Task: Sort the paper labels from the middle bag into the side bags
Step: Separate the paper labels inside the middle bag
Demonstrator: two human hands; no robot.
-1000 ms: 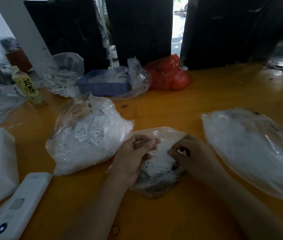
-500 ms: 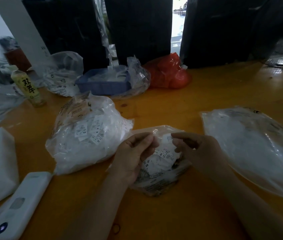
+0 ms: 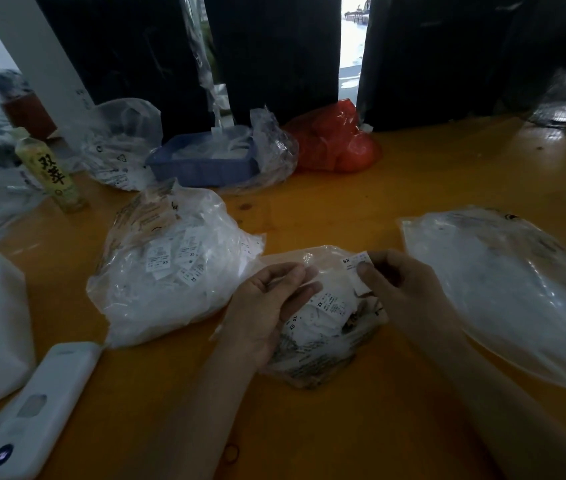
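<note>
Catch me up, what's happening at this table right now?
A person is sorting paper size labels out of the middle bag on the orange table. The right hand pinches one label just above that bag. The left hand rests at the bag's opening, fingers loosely curled, and I cannot tell whether it holds anything. The left bag is stuffed with labels; the right bag lies flatter, its contents unclear.
</note>
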